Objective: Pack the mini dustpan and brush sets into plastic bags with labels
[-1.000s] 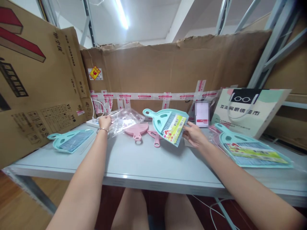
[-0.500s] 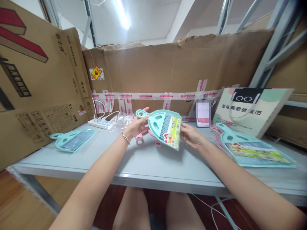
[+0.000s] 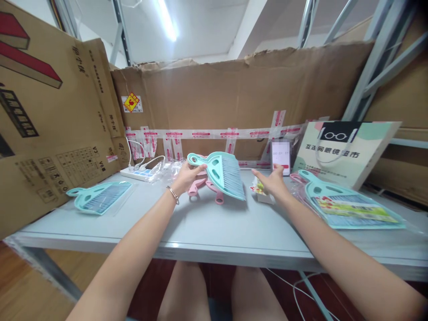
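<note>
Teal far-left set (image 3: 102, 199): lying on table (image 3: 200, 232).
Left hand (image 3: 187, 178): pinching teal dustpan (image 3: 216, 168) by its handle.
Teal dustpan: tilting above mid-table, brush (image 3: 234, 178) nesting inside.
Right hand (image 3: 274, 182): hovering near label card (image 3: 257, 188); cannot tell if fingers are pinching it.

My left hand (image 3: 185, 178) holds a dustpan (image 3: 216, 171) above the middle of the table (image 3: 207, 232); two handles (image 3: 219, 198) show on the tabletop below it. To the left lies another dustpan set (image 3: 100, 196), near a carton (image 3: 50, 111). A power strip (image 3: 137, 173) sits farther back, with a plastic bag (image 3: 175, 168) between it and my dustpan. Right of centre, a label card (image 3: 259, 187) is just left of my right hand (image 3: 276, 180), and a phone (image 3: 281, 158) stands behind that hand. At far right, a paper bag (image 3: 347, 154) stands behind a dustpan stack (image 3: 354, 205). Cardboard (image 3: 217, 98) lines the far side.
</note>
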Demonstrator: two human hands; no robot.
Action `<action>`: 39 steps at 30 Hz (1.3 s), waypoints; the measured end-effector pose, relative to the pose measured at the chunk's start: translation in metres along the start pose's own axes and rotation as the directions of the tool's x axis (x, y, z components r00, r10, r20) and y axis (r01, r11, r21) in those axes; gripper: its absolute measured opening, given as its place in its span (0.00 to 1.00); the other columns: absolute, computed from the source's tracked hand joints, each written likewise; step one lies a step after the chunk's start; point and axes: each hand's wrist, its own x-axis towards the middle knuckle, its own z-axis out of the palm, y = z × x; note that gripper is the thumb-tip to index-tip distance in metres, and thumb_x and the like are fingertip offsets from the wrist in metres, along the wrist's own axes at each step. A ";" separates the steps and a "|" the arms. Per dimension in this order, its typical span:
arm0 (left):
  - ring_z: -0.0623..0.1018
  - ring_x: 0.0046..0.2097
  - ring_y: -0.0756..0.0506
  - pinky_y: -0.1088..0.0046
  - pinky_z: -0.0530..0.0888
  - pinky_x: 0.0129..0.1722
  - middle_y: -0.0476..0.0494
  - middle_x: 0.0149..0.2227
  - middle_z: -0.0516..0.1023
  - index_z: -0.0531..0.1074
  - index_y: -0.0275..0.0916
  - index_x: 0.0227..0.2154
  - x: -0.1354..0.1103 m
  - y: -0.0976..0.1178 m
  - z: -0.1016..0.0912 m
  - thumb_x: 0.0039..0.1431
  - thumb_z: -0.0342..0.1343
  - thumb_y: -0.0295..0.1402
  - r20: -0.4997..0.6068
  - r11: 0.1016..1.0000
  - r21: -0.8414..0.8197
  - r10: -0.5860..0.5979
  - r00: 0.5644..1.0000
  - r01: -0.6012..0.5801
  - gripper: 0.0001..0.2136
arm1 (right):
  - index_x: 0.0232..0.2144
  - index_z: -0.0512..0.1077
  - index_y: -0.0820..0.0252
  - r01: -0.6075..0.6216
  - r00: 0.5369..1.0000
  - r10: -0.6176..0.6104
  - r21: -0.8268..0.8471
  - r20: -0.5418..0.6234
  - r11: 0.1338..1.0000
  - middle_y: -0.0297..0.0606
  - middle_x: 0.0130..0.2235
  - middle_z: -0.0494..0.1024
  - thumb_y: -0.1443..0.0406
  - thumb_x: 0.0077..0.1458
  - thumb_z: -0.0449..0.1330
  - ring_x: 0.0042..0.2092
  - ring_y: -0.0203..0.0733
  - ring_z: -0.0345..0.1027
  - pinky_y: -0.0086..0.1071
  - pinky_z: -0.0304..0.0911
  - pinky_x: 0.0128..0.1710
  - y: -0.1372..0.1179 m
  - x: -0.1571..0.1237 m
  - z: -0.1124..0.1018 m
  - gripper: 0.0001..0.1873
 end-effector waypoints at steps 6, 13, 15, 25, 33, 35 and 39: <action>0.75 0.44 0.42 0.58 0.73 0.42 0.40 0.50 0.71 0.68 0.38 0.37 -0.007 0.012 0.013 0.42 0.64 0.32 0.167 0.995 0.096 0.025 0.986 -0.042 0.17 | 0.42 0.69 0.51 0.588 0.758 -0.466 -0.168 0.457 0.791 0.39 0.44 0.59 0.55 0.44 0.62 0.50 0.49 0.56 0.48 0.51 0.53 -0.042 -0.020 0.025 0.20; 0.74 0.45 0.41 0.66 0.70 0.42 0.41 0.44 0.75 0.70 0.37 0.33 -0.011 0.040 0.011 0.36 0.68 0.32 0.255 0.899 0.284 0.263 0.931 -0.332 0.18 | 0.32 0.69 0.56 0.666 0.649 -0.535 -0.064 0.542 0.743 0.35 0.35 0.55 0.58 0.47 0.61 0.38 0.40 0.58 0.40 0.60 0.43 -0.081 -0.011 0.032 0.10; 0.74 0.42 0.44 0.68 0.70 0.40 0.43 0.41 0.76 0.69 0.37 0.31 -0.013 0.046 0.010 0.35 0.68 0.32 0.214 0.854 0.326 0.350 0.912 -0.405 0.18 | 0.32 0.69 0.57 0.667 0.648 -0.545 -0.051 0.533 0.744 0.36 0.36 0.55 0.59 0.47 0.61 0.38 0.40 0.57 0.39 0.61 0.42 -0.092 -0.014 0.030 0.10; 0.74 0.41 0.45 0.67 0.69 0.44 0.46 0.36 0.75 0.71 0.38 0.33 -0.021 0.054 0.013 0.43 0.64 0.34 0.322 0.720 0.462 0.409 0.854 -0.519 0.13 | 0.27 0.67 0.58 0.585 0.647 -0.507 0.055 0.569 0.809 0.35 0.35 0.58 0.61 0.48 0.59 0.34 0.36 0.59 0.35 0.63 0.37 -0.102 -0.031 0.039 0.07; 0.67 0.29 0.51 0.75 0.65 0.28 0.52 0.28 0.65 0.63 0.41 0.28 -0.009 0.064 -0.030 0.45 0.62 0.36 -0.052 0.480 0.740 0.739 0.672 -0.470 0.12 | 0.32 0.68 0.59 0.738 0.672 -0.680 -0.189 0.294 0.648 0.40 0.36 0.60 0.63 0.47 0.59 0.39 0.43 0.59 0.39 0.60 0.40 -0.068 0.010 0.028 0.08; 0.67 0.30 0.51 0.75 0.64 0.28 0.52 0.28 0.65 0.63 0.40 0.26 -0.007 0.062 -0.038 0.45 0.61 0.34 0.057 0.370 0.828 0.693 0.719 -0.422 0.11 | 0.32 0.68 0.60 0.804 0.592 -0.663 -0.279 0.458 0.525 0.42 0.38 0.62 0.67 0.46 0.58 0.39 0.45 0.59 0.39 0.59 0.40 -0.049 0.018 0.032 0.07; 0.67 0.32 0.49 0.74 0.65 0.32 0.49 0.29 0.65 0.64 0.39 0.24 -0.005 0.051 -0.044 0.49 0.54 0.27 0.324 0.131 0.915 0.328 0.888 -0.382 0.04 | 0.30 0.69 0.59 0.903 0.423 -0.456 -0.324 0.783 0.281 0.43 0.39 0.68 0.74 0.46 0.52 0.36 0.43 0.60 0.34 0.54 0.34 -0.020 0.028 0.048 0.10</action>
